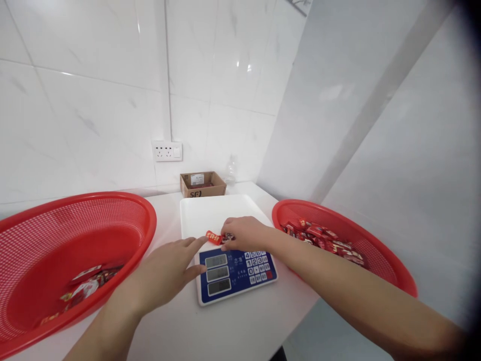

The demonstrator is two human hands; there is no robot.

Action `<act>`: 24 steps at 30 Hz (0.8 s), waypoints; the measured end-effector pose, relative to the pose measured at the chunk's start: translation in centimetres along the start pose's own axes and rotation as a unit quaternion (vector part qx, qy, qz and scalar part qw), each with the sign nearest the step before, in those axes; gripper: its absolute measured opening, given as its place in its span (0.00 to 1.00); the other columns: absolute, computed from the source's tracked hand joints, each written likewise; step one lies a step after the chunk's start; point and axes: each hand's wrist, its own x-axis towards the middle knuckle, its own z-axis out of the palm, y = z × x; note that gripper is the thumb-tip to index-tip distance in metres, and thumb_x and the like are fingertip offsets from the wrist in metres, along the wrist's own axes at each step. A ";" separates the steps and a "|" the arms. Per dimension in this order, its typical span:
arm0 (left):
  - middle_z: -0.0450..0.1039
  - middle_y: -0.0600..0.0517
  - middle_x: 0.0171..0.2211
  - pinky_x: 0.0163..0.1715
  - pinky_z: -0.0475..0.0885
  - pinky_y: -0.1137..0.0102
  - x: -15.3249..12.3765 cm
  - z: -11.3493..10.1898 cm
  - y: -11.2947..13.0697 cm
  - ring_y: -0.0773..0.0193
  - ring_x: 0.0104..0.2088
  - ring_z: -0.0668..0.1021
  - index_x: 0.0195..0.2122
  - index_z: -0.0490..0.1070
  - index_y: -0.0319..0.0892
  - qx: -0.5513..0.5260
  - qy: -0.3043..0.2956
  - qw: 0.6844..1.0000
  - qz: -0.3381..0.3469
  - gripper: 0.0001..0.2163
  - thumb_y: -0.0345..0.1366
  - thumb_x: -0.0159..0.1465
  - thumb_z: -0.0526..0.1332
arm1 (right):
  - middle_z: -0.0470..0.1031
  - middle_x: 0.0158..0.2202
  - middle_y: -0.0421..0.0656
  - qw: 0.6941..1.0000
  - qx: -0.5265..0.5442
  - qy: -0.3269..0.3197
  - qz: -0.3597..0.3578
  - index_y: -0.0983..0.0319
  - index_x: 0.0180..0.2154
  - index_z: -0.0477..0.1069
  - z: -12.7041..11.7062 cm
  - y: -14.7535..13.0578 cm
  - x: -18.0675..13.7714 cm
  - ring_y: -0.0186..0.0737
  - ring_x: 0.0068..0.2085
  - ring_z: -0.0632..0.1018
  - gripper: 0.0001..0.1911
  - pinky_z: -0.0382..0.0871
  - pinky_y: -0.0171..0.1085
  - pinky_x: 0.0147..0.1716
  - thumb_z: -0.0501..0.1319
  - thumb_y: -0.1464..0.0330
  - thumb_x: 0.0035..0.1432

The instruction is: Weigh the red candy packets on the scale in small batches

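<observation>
- Box [203,184]: "SF" printed in black on the front wall. White sticker on the inner flap, print too small to read.
- Scale [236,273]: blue panel, keypad with digits 4 5 6, 1 2 3 and 0. Three grey displays, figures not legible. Small white characters beside them, unreadable.
- Packet [214,237]: red, with yellow characters, too blurred to read.

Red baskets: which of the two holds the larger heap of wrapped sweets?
The basket on the person's right: red packets are heaped across it, whereas the left basket holds only a few.
</observation>
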 end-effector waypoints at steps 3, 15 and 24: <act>0.67 0.49 0.55 0.46 0.67 0.59 0.0 0.2 -0.1 0.53 0.51 0.72 0.61 0.52 0.50 0.001 0.000 1.000 0.002 0.24 0.44 0.64 0.49 | 0.74 0.44 0.44 1.000 0.006 0.007 0.005 0.58 0.39 0.74 0.0 0.1 -0.4 0.45 0.41 0.75 0.16 0.65 0.36 0.34 0.58 0.56 0.55; 0.68 0.48 0.55 0.45 0.68 0.60 0.2 0.6 0.0 0.52 0.51 0.73 0.62 0.52 0.51 0.003 -0.002 1.000 0.006 0.24 0.44 0.64 0.50 | 0.67 0.54 0.43 0.997 0.028 0.056 -0.042 0.52 0.54 0.65 0.2 0.0 -0.5 0.44 0.44 0.76 0.21 0.67 0.40 0.40 0.55 0.59 0.58; 0.66 0.49 0.56 0.47 0.67 0.60 0.3 0.8 -0.2 0.53 0.52 0.71 0.62 0.51 0.51 -0.001 -0.005 1.000 -0.002 0.25 0.45 0.64 0.49 | 0.69 0.52 0.43 0.996 -0.056 0.013 -0.073 0.53 0.49 0.70 -0.3 -1.0 1.1 0.45 0.43 0.76 0.19 0.67 0.38 0.34 0.54 0.72 0.56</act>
